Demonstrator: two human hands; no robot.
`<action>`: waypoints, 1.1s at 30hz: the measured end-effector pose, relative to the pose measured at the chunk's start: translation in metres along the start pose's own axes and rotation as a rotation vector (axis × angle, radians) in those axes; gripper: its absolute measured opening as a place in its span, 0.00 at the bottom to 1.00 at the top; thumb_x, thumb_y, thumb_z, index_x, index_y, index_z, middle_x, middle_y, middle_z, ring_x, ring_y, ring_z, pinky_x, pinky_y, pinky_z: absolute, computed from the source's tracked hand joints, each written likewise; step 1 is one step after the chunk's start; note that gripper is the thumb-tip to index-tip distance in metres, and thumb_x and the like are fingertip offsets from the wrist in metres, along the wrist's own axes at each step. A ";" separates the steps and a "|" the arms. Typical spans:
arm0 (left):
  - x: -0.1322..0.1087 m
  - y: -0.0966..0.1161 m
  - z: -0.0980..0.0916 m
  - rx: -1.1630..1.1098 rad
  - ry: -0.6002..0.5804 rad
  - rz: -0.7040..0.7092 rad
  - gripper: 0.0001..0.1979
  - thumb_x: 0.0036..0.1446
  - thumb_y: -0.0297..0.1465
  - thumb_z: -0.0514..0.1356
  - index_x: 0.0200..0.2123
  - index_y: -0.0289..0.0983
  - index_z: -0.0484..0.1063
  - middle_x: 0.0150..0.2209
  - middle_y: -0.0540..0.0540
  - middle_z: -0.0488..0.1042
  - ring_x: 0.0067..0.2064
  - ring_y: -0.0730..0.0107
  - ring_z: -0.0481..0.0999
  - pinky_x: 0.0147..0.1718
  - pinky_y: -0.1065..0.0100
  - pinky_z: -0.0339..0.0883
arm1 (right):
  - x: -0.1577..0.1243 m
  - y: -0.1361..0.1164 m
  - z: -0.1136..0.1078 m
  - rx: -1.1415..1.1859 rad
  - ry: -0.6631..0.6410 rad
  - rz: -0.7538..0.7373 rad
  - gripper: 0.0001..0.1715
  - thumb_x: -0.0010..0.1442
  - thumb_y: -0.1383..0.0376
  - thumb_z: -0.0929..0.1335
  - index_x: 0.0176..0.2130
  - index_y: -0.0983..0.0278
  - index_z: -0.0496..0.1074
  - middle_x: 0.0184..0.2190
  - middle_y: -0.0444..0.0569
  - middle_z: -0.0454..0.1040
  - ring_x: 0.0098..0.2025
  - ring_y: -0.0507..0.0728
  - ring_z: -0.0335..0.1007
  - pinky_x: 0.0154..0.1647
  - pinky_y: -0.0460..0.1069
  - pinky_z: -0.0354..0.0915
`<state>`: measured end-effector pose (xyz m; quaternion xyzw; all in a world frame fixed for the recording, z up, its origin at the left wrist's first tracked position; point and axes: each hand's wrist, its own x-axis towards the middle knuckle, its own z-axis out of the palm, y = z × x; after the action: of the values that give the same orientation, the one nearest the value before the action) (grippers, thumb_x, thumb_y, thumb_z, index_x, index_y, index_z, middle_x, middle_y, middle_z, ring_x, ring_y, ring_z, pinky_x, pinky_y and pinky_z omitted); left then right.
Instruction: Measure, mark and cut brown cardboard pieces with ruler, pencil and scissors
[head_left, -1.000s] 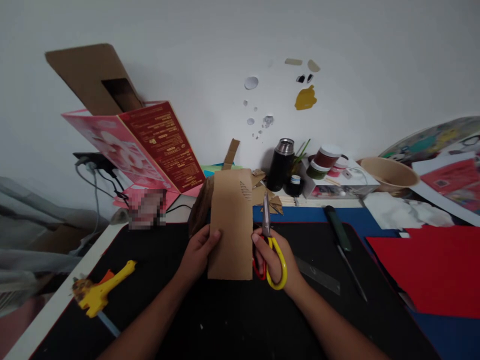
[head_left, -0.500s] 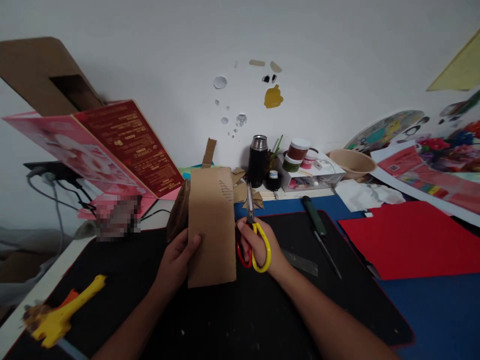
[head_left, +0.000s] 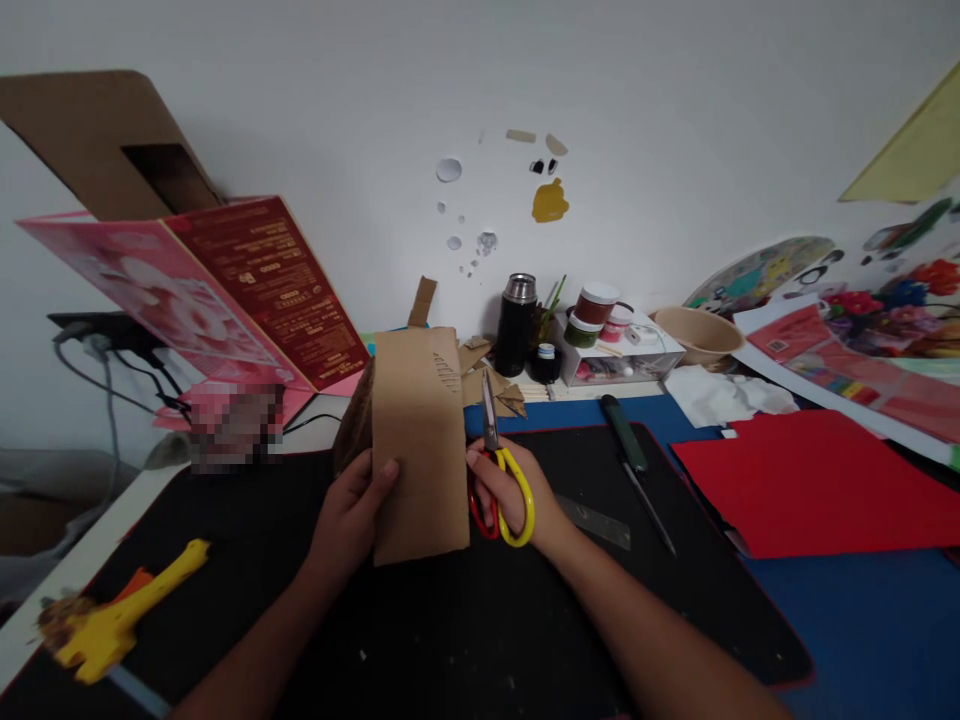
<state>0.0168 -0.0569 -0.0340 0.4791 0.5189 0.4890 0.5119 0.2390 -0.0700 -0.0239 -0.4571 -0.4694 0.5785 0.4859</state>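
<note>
My left hand (head_left: 349, 515) grips a tall brown cardboard piece (head_left: 416, 440) by its left edge, thumb on the front, holding it upright above the black mat (head_left: 450, 620). Short cut lines mark its upper right corner. My right hand (head_left: 517, 495) is closed through the yellow and red handles of a pair of scissors (head_left: 499, 470), blades pointing up beside the cardboard's right edge; its fingertips touch that edge.
A yellow glue gun (head_left: 112, 620) lies at the left. A green-handled tool (head_left: 634, 470) and a metal ruler (head_left: 596, 520) lie right of my hand. Red paper (head_left: 825, 480), a black flask (head_left: 517, 325), paint jars (head_left: 596, 305), a bowl (head_left: 701, 335) and a pink box (head_left: 225, 290) stand behind.
The view swung right between the first two frames, then settled. Both hands kept their hold, and the cardboard and scissors stay together, drawn slightly closer.
</note>
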 end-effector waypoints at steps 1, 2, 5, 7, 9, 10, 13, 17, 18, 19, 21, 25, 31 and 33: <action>0.000 -0.001 0.000 -0.020 -0.017 -0.019 0.31 0.50 0.59 0.75 0.45 0.40 0.84 0.39 0.41 0.85 0.43 0.50 0.84 0.38 0.62 0.76 | 0.001 0.000 -0.001 0.008 0.017 0.000 0.28 0.62 0.39 0.72 0.40 0.59 0.70 0.12 0.33 0.65 0.11 0.51 0.60 0.13 0.44 0.58; -0.001 -0.001 0.000 -0.038 -0.036 -0.036 0.31 0.50 0.59 0.75 0.45 0.40 0.84 0.39 0.42 0.85 0.42 0.51 0.84 0.38 0.62 0.76 | 0.002 -0.001 -0.002 0.023 0.039 0.000 0.29 0.62 0.38 0.72 0.39 0.59 0.70 0.12 0.33 0.65 0.11 0.52 0.60 0.13 0.44 0.58; -0.004 0.002 0.003 -0.057 -0.095 -0.062 0.32 0.48 0.59 0.76 0.45 0.40 0.84 0.38 0.42 0.85 0.40 0.53 0.84 0.37 0.62 0.77 | 0.005 -0.003 -0.006 0.069 0.095 -0.005 0.31 0.59 0.35 0.73 0.35 0.59 0.70 0.12 0.35 0.65 0.11 0.51 0.60 0.12 0.45 0.57; -0.006 0.005 0.005 -0.050 -0.135 -0.066 0.32 0.47 0.59 0.76 0.45 0.40 0.84 0.38 0.42 0.85 0.39 0.54 0.83 0.38 0.61 0.77 | 0.007 -0.004 -0.008 0.088 0.117 -0.011 0.33 0.58 0.34 0.74 0.30 0.59 0.68 0.11 0.36 0.63 0.10 0.51 0.59 0.12 0.45 0.56; -0.008 0.007 0.007 -0.039 -0.166 -0.069 0.33 0.46 0.59 0.77 0.45 0.40 0.84 0.39 0.42 0.85 0.39 0.53 0.83 0.38 0.61 0.77 | 0.008 -0.005 -0.009 0.105 0.129 -0.015 0.35 0.57 0.34 0.74 0.26 0.58 0.66 0.10 0.37 0.62 0.11 0.51 0.59 0.13 0.45 0.55; -0.008 0.007 0.008 -0.037 -0.176 -0.072 0.33 0.46 0.59 0.77 0.45 0.40 0.84 0.40 0.42 0.85 0.39 0.52 0.83 0.39 0.60 0.77 | 0.008 -0.005 -0.009 0.114 0.133 -0.016 0.35 0.57 0.33 0.74 0.25 0.58 0.66 0.10 0.37 0.62 0.11 0.51 0.59 0.13 0.46 0.55; -0.008 0.006 0.008 -0.047 -0.193 -0.081 0.34 0.46 0.59 0.76 0.46 0.40 0.83 0.41 0.42 0.86 0.41 0.50 0.84 0.39 0.60 0.77 | 0.008 -0.004 -0.009 0.135 0.129 -0.011 0.35 0.55 0.34 0.75 0.27 0.58 0.67 0.11 0.37 0.62 0.11 0.51 0.58 0.13 0.46 0.55; -0.007 0.004 0.007 -0.061 -0.183 -0.078 0.34 0.47 0.59 0.76 0.47 0.40 0.83 0.41 0.42 0.86 0.41 0.51 0.84 0.39 0.60 0.78 | 0.007 0.000 -0.007 0.145 0.104 -0.001 0.34 0.55 0.33 0.75 0.32 0.59 0.68 0.12 0.35 0.64 0.10 0.51 0.59 0.12 0.46 0.57; -0.006 0.003 0.007 -0.066 -0.175 -0.073 0.34 0.47 0.59 0.76 0.46 0.40 0.83 0.42 0.42 0.86 0.41 0.51 0.84 0.40 0.60 0.78 | 0.006 0.001 -0.006 0.149 0.095 0.000 0.34 0.55 0.33 0.75 0.33 0.59 0.68 0.12 0.35 0.64 0.11 0.51 0.59 0.12 0.46 0.57; -0.006 0.002 0.007 -0.069 -0.168 -0.065 0.34 0.47 0.59 0.76 0.46 0.40 0.83 0.42 0.42 0.86 0.41 0.51 0.84 0.40 0.60 0.78 | 0.006 0.001 -0.005 0.153 0.084 0.001 0.34 0.55 0.34 0.76 0.34 0.59 0.68 0.13 0.35 0.65 0.11 0.51 0.59 0.13 0.45 0.57; -0.005 0.001 0.006 -0.068 -0.158 -0.044 0.34 0.47 0.59 0.76 0.46 0.40 0.83 0.43 0.41 0.86 0.42 0.50 0.84 0.41 0.59 0.78 | 0.005 0.002 -0.003 0.159 0.062 0.001 0.34 0.55 0.34 0.76 0.35 0.59 0.69 0.13 0.35 0.66 0.11 0.51 0.59 0.13 0.45 0.57; -0.004 0.001 0.007 -0.041 -0.150 0.007 0.32 0.50 0.59 0.75 0.46 0.40 0.84 0.45 0.41 0.86 0.46 0.49 0.84 0.44 0.60 0.77 | 0.003 -0.001 -0.002 0.144 0.058 -0.011 0.35 0.55 0.33 0.76 0.31 0.59 0.68 0.13 0.35 0.65 0.11 0.51 0.59 0.13 0.45 0.56; -0.007 0.008 0.009 -0.034 -0.150 0.013 0.30 0.48 0.59 0.75 0.43 0.41 0.85 0.39 0.43 0.86 0.40 0.53 0.83 0.41 0.59 0.78 | 0.004 -0.004 -0.005 0.106 0.107 -0.011 0.38 0.58 0.33 0.74 0.20 0.59 0.64 0.09 0.40 0.61 0.11 0.50 0.57 0.13 0.45 0.54; -0.007 0.009 0.010 -0.018 -0.168 0.009 0.31 0.48 0.60 0.75 0.42 0.41 0.85 0.39 0.42 0.86 0.40 0.52 0.83 0.40 0.59 0.78 | 0.005 -0.003 -0.006 0.137 0.108 -0.017 0.36 0.58 0.36 0.76 0.23 0.59 0.65 0.10 0.39 0.62 0.11 0.50 0.58 0.13 0.44 0.55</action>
<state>0.0268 -0.0630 -0.0251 0.5161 0.4675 0.4540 0.5558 0.2451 -0.0640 -0.0226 -0.4494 -0.4059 0.5795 0.5454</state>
